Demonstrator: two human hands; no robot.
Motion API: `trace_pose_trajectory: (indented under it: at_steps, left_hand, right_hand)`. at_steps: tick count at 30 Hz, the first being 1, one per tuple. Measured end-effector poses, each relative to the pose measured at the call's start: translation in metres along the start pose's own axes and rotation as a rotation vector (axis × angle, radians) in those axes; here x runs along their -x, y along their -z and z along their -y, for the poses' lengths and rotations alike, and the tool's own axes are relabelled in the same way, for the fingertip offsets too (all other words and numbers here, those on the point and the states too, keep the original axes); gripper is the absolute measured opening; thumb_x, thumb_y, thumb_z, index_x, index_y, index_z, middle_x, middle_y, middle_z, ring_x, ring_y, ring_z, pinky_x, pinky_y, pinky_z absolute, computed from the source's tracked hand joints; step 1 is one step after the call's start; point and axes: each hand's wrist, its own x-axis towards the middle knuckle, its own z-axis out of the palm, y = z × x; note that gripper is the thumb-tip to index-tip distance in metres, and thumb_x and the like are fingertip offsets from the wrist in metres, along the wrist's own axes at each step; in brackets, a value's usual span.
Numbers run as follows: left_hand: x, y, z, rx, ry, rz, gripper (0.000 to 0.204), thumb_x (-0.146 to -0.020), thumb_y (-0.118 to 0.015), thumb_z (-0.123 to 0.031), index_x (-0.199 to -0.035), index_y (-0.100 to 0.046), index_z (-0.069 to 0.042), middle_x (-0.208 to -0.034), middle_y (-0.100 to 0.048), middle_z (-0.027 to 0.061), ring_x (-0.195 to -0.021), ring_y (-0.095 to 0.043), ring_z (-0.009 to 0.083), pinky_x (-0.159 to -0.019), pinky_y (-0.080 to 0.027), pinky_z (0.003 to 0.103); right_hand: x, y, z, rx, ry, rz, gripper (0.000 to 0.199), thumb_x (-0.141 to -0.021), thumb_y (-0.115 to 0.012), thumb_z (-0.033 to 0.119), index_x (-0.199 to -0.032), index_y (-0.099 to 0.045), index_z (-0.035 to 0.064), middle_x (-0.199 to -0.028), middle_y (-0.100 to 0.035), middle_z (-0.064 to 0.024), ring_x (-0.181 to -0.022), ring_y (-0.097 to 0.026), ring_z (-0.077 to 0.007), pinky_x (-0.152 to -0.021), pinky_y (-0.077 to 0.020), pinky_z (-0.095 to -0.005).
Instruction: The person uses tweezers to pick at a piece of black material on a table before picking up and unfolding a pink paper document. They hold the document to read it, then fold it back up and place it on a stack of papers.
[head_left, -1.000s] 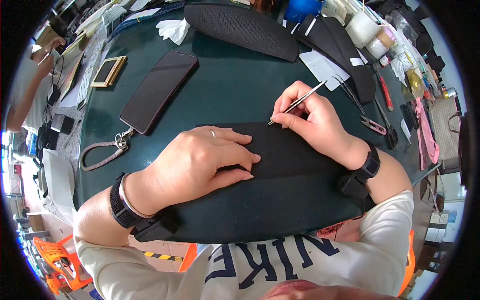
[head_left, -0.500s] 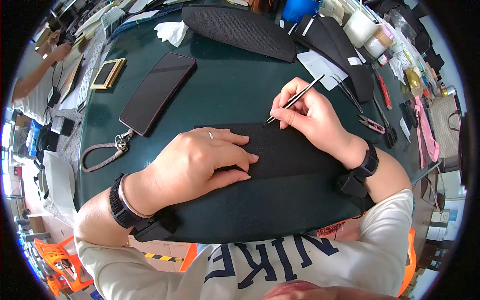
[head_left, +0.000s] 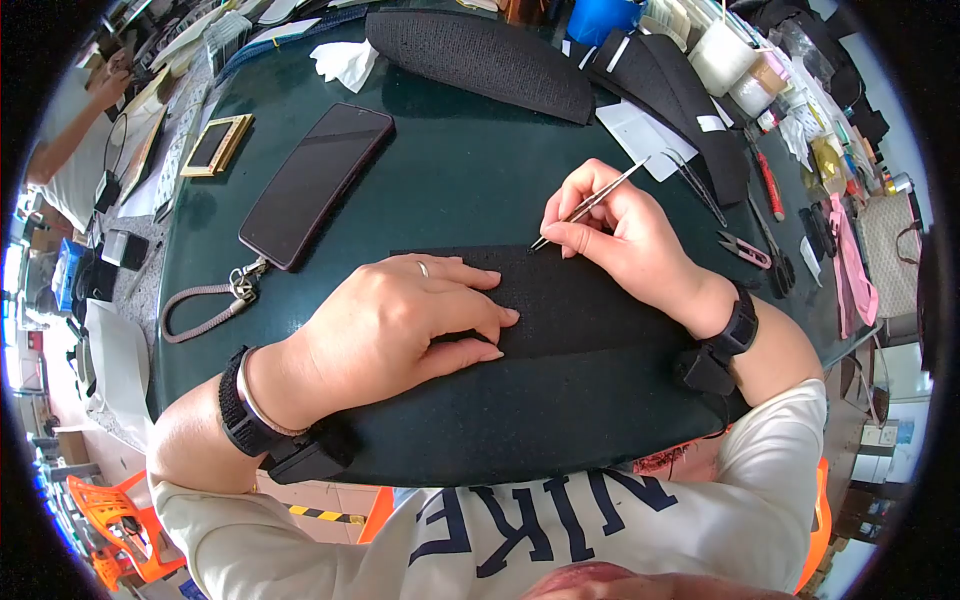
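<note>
A piece of black textured fabric [head_left: 590, 300] lies flat on the dark green tabletop in front of me. My left hand [head_left: 400, 315] rests on its left part, fingers stretched out and pressing it down, with nothing held. Pinched between the thumb and fingers of my right hand [head_left: 620, 235] is a pair of slim metal tweezers [head_left: 598, 197]. Their tips meet the fabric near its far edge and look closed together. Whether a thread or fibre is caught between them is too small to tell.
A phone [head_left: 315, 185] with a wrist strap lies at the left. Far back is a curved black panel [head_left: 480, 65]. Second curved-tip tweezers [head_left: 697, 188], pink thread snips [head_left: 745, 249] and dark scissors [head_left: 778, 262] lie right. At the far left a person's arm [head_left: 75, 140] shows.
The tweezers have turned slightly in my right hand, and their tips, apart before, are now together at the fabric. My left hand keeps its place.
</note>
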Motion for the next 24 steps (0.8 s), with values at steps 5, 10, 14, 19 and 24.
trace_pose_trajectory:
  at_steps: [5, 10, 14, 19, 24]
  left_hand:
    - [0.0003, -0.0001, 0.0003, -0.002, -0.002, 0.0, 0.01, -0.081, -0.079, -0.011, -0.088, -0.073, -0.007, -0.108, -0.076, 0.0037, -0.116, -0.067, 0.0291, -0.102, -0.051, 0.044]
    - [0.001, -0.0003, 0.0006, -0.003, -0.005, -0.003, 0.011, -0.082, -0.079, -0.012, -0.089, -0.073, -0.007, -0.109, -0.076, 0.0036, -0.116, -0.067, 0.0291, -0.103, -0.051, 0.045]
    - [0.0003, 0.0, 0.0006, -0.005, -0.002, 0.003, 0.011, -0.082, -0.079, -0.012, -0.089, -0.073, -0.007, -0.109, -0.076, 0.0033, -0.116, -0.067, 0.029, -0.103, -0.051, 0.045]
    - [0.0002, 0.0004, -0.0005, -0.014, -0.003, 0.003, 0.01, -0.082, -0.079, -0.012, -0.089, -0.073, -0.008, -0.109, -0.076, 0.0031, -0.116, -0.067, 0.0289, -0.103, -0.05, 0.045]
    - [0.001, 0.0004, 0.0006, -0.004, 0.0, 0.004, 0.01, -0.082, -0.079, -0.012, -0.089, -0.073, -0.008, -0.109, -0.076, 0.003, -0.116, -0.067, 0.0289, -0.103, -0.05, 0.045]
  right_hand:
    - [0.0001, 0.0002, -0.0002, 0.035, 0.015, 0.008, 0.018, -0.095, -0.068, 0.004, -0.096, -0.051, 0.008, -0.094, -0.063, -0.0023, -0.077, -0.06, -0.0051, -0.07, -0.0496, -0.0208]
    - [-0.0001, 0.0006, 0.0002, 0.048, -0.009, 0.019, 0.019, -0.095, -0.068, 0.005, -0.095, -0.05, 0.0081, -0.093, -0.063, -0.0023, -0.077, -0.06, -0.0052, -0.07, -0.0495, -0.0208]
    - [0.0019, 0.0029, -0.0009, 0.011, -0.021, 0.012, 0.019, -0.096, -0.068, 0.005, -0.096, -0.05, 0.0084, -0.094, -0.063, -0.0025, -0.077, -0.06, -0.0052, -0.07, -0.0491, -0.0206]
    - [0.0018, 0.0039, -0.0009, -0.02, -0.009, 0.001, 0.019, -0.096, -0.068, 0.004, -0.096, -0.05, 0.0086, -0.094, -0.063, -0.0026, -0.078, -0.059, -0.0051, -0.07, -0.049, -0.0205]
    - [0.0012, 0.0019, 0.0003, 0.032, 0.005, 0.007, 0.019, -0.095, -0.068, 0.004, -0.097, -0.05, 0.0086, -0.095, -0.063, -0.0024, -0.079, -0.059, -0.0046, -0.07, -0.0486, -0.0201]
